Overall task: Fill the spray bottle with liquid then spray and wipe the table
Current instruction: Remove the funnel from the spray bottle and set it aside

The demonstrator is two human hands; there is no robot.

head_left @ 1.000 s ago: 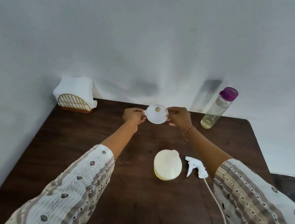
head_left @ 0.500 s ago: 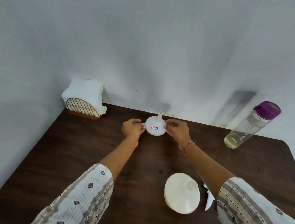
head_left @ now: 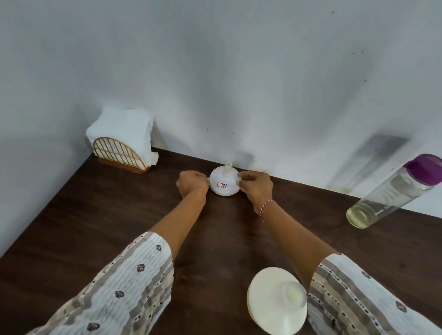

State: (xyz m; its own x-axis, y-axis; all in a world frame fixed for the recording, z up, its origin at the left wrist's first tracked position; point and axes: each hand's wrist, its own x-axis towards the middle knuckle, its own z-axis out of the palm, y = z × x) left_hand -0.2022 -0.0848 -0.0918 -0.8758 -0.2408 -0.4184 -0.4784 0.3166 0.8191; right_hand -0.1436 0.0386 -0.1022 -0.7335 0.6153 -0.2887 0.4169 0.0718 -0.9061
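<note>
A white funnel (head_left: 223,185) stands upside down at the far middle of the dark wooden table (head_left: 102,223), spout up, with a small red-framed sticker on its side. My left hand (head_left: 192,182) pinches its left rim tab and my right hand (head_left: 255,187) pinches its right rim. The cream spray bottle (head_left: 276,301) stands uncapped near me, its open neck showing beside my right sleeve. A clear bottle with a purple cap (head_left: 396,193) holds a little yellowish liquid at the far right. The spray head is hidden from view.
A gold wire holder with white napkins (head_left: 122,142) sits in the far left corner against the white wall. The table's right edge curves away near the clear bottle.
Both hands turned the funnel from wide mouth facing me to spout up and lowered it onto the table. The view shifted, so the spray head slid out of sight behind my right sleeve.
</note>
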